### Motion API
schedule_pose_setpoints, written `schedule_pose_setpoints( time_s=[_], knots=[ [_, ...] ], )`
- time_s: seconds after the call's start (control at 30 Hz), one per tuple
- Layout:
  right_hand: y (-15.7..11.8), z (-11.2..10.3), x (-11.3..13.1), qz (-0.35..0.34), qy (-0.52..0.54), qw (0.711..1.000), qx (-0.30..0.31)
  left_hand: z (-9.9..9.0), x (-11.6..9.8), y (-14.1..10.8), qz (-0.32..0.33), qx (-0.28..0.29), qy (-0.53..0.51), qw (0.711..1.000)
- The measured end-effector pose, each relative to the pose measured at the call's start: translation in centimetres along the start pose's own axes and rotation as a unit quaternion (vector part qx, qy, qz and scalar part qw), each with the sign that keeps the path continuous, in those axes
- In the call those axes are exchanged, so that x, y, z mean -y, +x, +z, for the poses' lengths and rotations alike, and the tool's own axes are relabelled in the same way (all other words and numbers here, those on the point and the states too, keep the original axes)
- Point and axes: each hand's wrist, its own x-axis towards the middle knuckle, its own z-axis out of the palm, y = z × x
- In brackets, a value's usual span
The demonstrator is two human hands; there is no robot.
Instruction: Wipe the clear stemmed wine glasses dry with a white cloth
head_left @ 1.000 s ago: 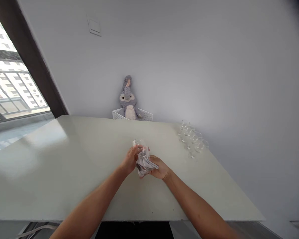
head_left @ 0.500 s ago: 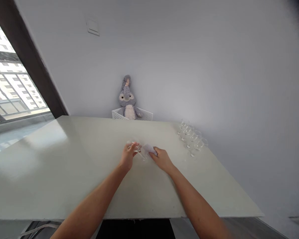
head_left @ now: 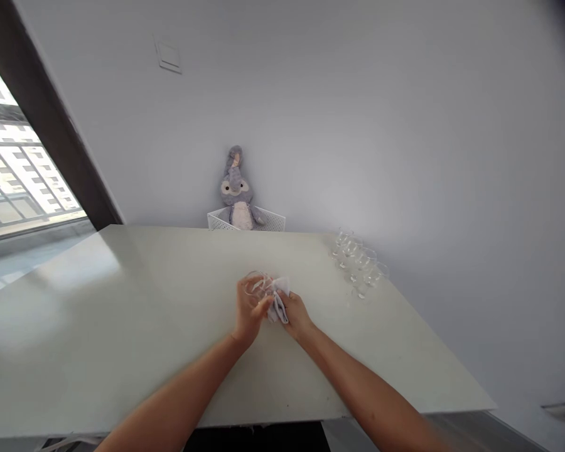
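Note:
Over the middle of the table, my left hand [head_left: 250, 311] is wrapped round the bowl of a clear wine glass [head_left: 255, 285], which lies tilted on its side with its rim toward the left. My right hand [head_left: 295, 314] grips a pale, folded cloth [head_left: 279, 304] that is pressed round the stem and foot end of the glass. Both hands nearly touch. The cloth hides the foot of the glass. Several more clear wine glasses [head_left: 358, 260] stand grouped at the table's right side.
The white table [head_left: 169, 351] reaches back to the wall. Behind its far edge, a grey plush toy [head_left: 236, 191] sits in a white perforated basket [head_left: 274, 221]. A window [head_left: 23, 169] is at the left.
My hands have come together. The cloth in my right hand has moved left onto the stem end of the glass, and my left hand has turned with the bowl. The view has shifted slightly.

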Motion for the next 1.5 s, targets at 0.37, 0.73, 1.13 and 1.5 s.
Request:
schedule_pose_setpoints(
  time_s=[0.37, 0.73, 1.13, 1.5],
  knots=[
    [0.2, -1.1, 0.9, -0.145, -0.235, 0.96, -0.047, -1.0, 0.1, -0.1, 0.026, 0.141, 0.329, 0.934],
    [0.5, -1.9, 1.3, -0.116, -0.147, 0.976, -0.109, -2.7, 0.6, 2.5, -0.054, -0.13, 0.136, 0.981],
    [-1.1, -0.1, -1.0, -0.058, -0.19, 0.977, 0.079, -1.4, 0.9, 1.4, -0.098, -0.073, 0.077, 0.99],
    [-1.5, -1.4, 1.5, -0.362, -0.498, 0.772, 0.159, -4.7, -0.8, 3.6, 0.06, -0.128, 0.38, 0.914]
  ],
)
